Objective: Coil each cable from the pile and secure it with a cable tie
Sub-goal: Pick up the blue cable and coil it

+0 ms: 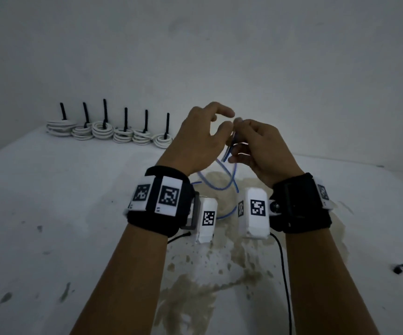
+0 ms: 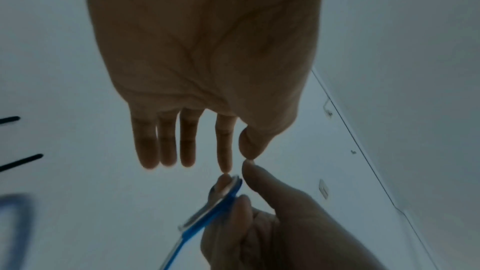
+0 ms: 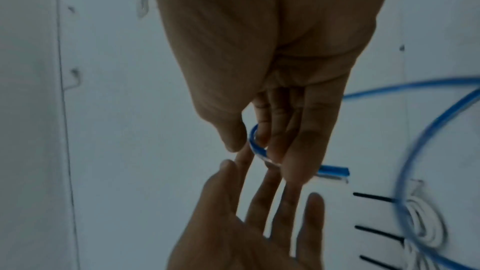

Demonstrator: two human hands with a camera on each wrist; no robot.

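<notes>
Right hand (image 1: 260, 146) pinches blue cable (image 1: 229, 151); left hand (image 1: 195, 139), apparently spread, just beside.

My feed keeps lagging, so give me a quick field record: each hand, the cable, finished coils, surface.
left hand: open, fingers extended, index tip near the cable end, not gripping
right hand: fingers curled round the thin blue cable, near its end
cable state: uncoiled, trailing loosely down to the table
finished coils: six white cable coils, each with an upright black cable tie, in a row at far left
surface: white stained table
</notes>
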